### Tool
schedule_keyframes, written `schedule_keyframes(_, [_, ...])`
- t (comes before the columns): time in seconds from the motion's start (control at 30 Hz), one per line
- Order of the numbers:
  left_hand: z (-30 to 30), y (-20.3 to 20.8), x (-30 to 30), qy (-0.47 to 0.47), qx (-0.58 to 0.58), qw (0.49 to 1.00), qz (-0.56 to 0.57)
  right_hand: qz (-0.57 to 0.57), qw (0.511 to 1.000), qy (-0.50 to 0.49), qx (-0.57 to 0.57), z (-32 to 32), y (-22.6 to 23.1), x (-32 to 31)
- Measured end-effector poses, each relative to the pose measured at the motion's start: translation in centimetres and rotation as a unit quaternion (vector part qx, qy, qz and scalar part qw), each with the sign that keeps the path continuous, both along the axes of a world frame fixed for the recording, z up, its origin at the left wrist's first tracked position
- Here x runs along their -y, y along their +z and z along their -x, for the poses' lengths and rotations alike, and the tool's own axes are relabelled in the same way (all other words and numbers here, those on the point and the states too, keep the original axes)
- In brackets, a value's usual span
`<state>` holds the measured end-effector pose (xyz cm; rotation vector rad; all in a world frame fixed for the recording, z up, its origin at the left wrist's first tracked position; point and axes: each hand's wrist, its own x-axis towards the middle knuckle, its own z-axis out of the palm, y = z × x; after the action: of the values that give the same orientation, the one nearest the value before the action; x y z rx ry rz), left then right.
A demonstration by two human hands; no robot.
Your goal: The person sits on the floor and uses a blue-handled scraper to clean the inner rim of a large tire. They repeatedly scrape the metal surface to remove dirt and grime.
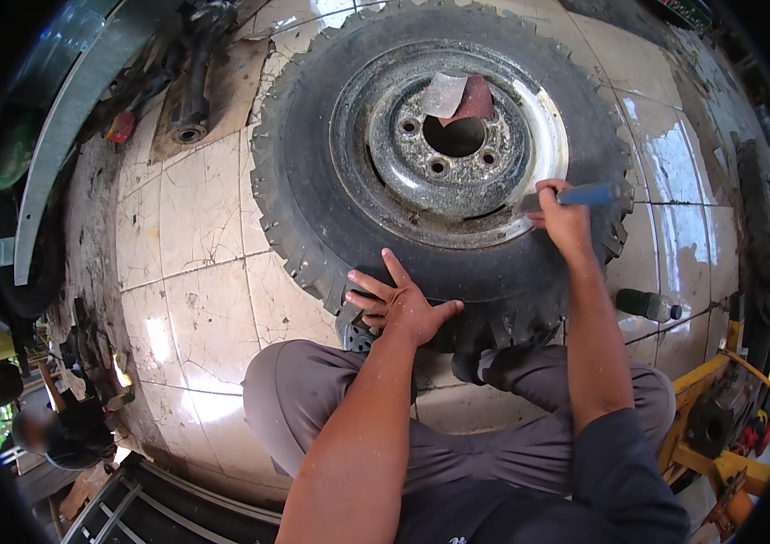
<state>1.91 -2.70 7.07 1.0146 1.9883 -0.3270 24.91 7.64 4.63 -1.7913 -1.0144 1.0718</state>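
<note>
A large tyre [303, 172] with knobbly tread lies before me, its worn steel rim [394, 195] facing up. Part of the rim's right side is bright and whitish; the rest looks dark and speckled. My right hand [563, 222] is closed round a blue-handled scraper [589, 194] at the rim's lower right edge; its working end is blurred. With fingers spread, my left hand [407, 308] rests on the near sidewall. Two folded pieces of sandpaper, one grey [444, 93] and one reddish-brown [475, 98], lie at the hub beside the centre hole.
A green bottle [643, 305] lies on the tiled floor [199, 218] right of the tyre. Yellow metal framework [697, 390] stands at the lower right. Heavy metal parts [190, 118] lie at the upper left. Another person [67, 426] is at the lower left.
</note>
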Motion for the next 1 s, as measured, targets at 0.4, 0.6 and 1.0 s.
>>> schedule_keyframes(0.4, [0.1,0.2,0.1,-0.002,0.0,1.0,0.002,-0.042,0.999,0.007,0.008,-0.5,0.4,-0.4])
schedule_keyframes(0.6, [0.0,-0.1,0.1,-0.001,0.003,1.0,0.001,-0.006,1.0,0.023,-0.007,-0.1,-1.0,0.0])
schedule_keyframes(1.0, [0.2,0.1,0.1,0.0,0.002,1.0,0.001,-0.042,0.999,0.006,0.004,-0.9,0.6,-0.5])
